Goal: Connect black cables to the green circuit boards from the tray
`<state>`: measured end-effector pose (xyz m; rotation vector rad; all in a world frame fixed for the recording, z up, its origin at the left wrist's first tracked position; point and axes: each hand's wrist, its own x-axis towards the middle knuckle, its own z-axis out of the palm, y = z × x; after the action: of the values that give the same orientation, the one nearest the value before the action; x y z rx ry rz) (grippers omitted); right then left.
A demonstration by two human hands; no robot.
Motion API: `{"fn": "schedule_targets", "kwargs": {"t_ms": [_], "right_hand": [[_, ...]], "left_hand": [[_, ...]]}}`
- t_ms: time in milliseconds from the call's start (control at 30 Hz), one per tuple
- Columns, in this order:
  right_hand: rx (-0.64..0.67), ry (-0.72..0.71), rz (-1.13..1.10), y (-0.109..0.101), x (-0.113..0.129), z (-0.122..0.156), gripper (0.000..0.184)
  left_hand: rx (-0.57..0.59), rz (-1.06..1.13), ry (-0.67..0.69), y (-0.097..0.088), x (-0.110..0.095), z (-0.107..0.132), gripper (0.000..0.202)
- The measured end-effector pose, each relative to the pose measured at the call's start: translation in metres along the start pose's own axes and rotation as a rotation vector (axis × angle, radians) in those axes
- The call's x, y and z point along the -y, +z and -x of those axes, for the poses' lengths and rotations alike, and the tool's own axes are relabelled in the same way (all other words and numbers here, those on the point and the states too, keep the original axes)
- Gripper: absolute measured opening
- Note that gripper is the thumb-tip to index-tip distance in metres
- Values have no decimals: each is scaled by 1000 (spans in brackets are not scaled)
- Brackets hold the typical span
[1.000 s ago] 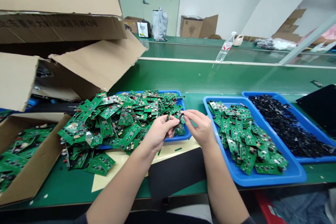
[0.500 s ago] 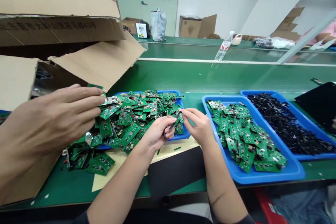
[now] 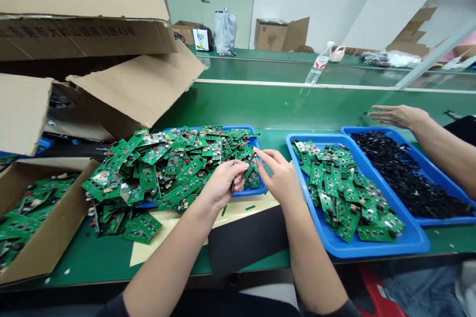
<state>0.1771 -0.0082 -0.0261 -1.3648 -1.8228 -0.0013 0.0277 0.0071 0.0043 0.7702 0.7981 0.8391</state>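
The small dark part [image 3: 249, 162] was clamped between the fingertips of the left hand [image 3: 222, 187] and right hand [image 3: 279, 178], above the near edge of the blue tray [image 3: 257, 191]. A slackened pinch could drop it into the heap of green boards [image 3: 167, 168], where it would probably be hard to find.

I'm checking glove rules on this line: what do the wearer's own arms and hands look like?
The left hand and right hand are bare: no gloves, rings or watch visible. The forearms are uncovered; dark sleeves show only at the bottom edge, near the elbows.
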Motion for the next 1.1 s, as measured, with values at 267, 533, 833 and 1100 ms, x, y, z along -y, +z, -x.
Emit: {"fn": "schedule_targets", "kwargs": {"t_ms": [267,533,833,1100], "right_hand": [[-9,240,-227,5,-1,1,67],[11,423,-660,10,0,4,22],[-197,554,-843,6,13,-1,16],[-120,313,-536,-4,8,1,11]], "left_hand": [[-69,-143,116,1,2,3,19],[-99,-276,180,2,5,2,17],[-127,-377,166,6,3,7,39],[-23,-284,111,3,0,3,24]]}}
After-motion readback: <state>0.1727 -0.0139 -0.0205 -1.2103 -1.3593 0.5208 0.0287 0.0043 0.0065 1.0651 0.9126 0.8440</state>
